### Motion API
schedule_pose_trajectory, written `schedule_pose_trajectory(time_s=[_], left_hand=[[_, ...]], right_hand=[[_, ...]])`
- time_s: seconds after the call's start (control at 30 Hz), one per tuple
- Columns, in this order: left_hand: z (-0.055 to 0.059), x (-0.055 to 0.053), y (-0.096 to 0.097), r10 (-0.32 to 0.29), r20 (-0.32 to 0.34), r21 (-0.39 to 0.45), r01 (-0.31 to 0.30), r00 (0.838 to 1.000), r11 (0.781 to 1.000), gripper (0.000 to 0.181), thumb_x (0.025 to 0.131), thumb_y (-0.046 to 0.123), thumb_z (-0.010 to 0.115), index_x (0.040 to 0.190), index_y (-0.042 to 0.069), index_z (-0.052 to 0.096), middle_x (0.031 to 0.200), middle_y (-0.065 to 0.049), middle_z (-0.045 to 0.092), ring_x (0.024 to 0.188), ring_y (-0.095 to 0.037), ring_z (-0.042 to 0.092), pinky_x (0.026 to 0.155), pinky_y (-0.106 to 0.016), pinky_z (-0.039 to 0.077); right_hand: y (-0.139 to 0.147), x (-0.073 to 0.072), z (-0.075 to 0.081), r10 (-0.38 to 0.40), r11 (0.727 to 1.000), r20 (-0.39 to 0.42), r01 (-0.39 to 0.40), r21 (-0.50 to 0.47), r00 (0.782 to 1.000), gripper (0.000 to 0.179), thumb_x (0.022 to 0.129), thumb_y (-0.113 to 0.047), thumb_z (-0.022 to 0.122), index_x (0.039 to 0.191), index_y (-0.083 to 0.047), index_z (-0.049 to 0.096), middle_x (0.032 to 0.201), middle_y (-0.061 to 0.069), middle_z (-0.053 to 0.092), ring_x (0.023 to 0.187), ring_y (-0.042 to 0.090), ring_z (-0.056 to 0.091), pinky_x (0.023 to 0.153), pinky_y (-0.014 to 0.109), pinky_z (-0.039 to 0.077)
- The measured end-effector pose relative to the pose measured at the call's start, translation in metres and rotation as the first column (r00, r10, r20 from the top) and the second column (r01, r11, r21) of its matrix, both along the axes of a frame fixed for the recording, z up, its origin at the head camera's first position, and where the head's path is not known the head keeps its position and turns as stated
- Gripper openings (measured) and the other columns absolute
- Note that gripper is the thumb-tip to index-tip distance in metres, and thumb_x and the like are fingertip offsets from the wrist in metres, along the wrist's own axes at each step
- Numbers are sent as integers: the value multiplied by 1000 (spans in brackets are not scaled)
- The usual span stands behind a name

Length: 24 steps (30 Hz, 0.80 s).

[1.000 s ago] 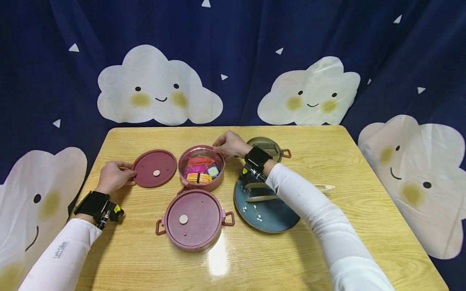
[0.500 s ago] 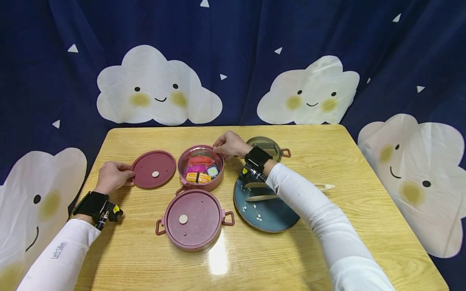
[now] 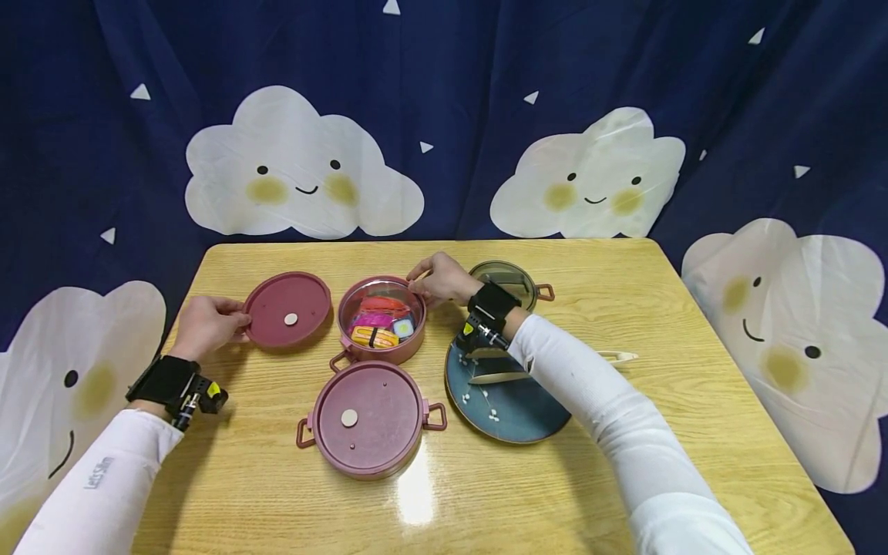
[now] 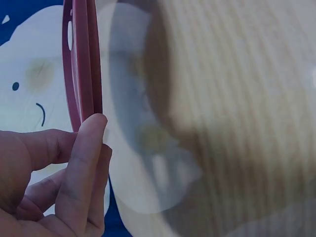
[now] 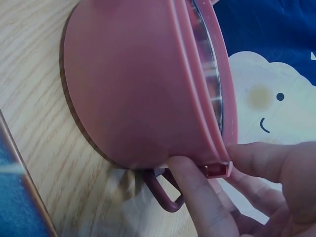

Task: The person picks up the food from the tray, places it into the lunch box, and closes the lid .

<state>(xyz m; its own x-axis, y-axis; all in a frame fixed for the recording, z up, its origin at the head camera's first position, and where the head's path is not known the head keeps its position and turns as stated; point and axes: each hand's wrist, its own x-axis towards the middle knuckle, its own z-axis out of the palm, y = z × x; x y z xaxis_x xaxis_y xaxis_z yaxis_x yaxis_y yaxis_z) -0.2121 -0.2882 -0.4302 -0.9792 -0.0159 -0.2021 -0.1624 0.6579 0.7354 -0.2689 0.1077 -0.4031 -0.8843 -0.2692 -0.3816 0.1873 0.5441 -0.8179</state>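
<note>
My left hand (image 3: 208, 327) pinches the left edge of a dark pink pot lid (image 3: 290, 297) with a small white knob. In the left wrist view the lid (image 4: 81, 64) stands off the table, gripped between thumb and fingers. A small pink pot (image 3: 398, 354) lies to the right of the lid, uncovered, with several colourful toy sushi pieces (image 3: 376, 337) inside its shiny interior. My right hand (image 3: 447, 279) pinches the pot's far right rim. In the right wrist view, thumb and fingers hold the pot (image 5: 133, 84) at its rim, beside a handle (image 5: 162, 192).
A larger lidded pink pot (image 3: 368, 416) with two handles stands in front, close to the small one. On the right are a blue plate (image 3: 513, 416) bearing wooden tongs (image 3: 499, 378), and a clear lid-like round piece (image 3: 509, 271) with a reddish handle, partly hidden by my right wrist.
My left hand has moved left and away from me, raising the lid and carrying it slightly left of the small pot. My right hand stays at the rim; the small pot has shifted slightly left.
</note>
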Motion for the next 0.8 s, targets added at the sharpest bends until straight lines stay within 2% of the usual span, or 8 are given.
schedule_pose_trajectory(time_s=[0.27,0.37,0.6,0.8], left_hand=[[21,-2,2,-6,-17,-24,6,1000,1000,34,103,5,63,128,-19,64,108,-36,74,67,-6,73,62,-22,64],[26,-4,3,-12,-18,-8,12,1000,1000,34,103,4,64,128,-19,63,110,-36,73,66,-2,71,62,-22,64],[36,-4,15,-50,-28,37,51,998,998,35,103,4,65,129,-19,63,112,-36,73,66,3,70,66,-25,66],[38,-2,32,-94,-36,82,96,995,992,36,102,2,64,130,-22,61,120,-42,68,69,2,72,69,-26,66]], right_hand=[[-1,3,-2,-32,999,17,32,-25,999,26,101,-7,69,125,2,72,71,1,59,61,8,60,74,40,69],[-2,4,-2,-45,998,25,46,-34,999,25,101,-7,69,124,2,72,72,2,61,61,8,61,73,39,69],[-3,7,-4,-70,996,32,71,-55,997,25,101,-7,69,123,3,72,77,3,64,63,9,63,75,40,69],[-3,9,-5,-77,994,39,80,-78,996,25,101,-7,69,124,3,71,80,4,63,64,9,61,65,32,68]])
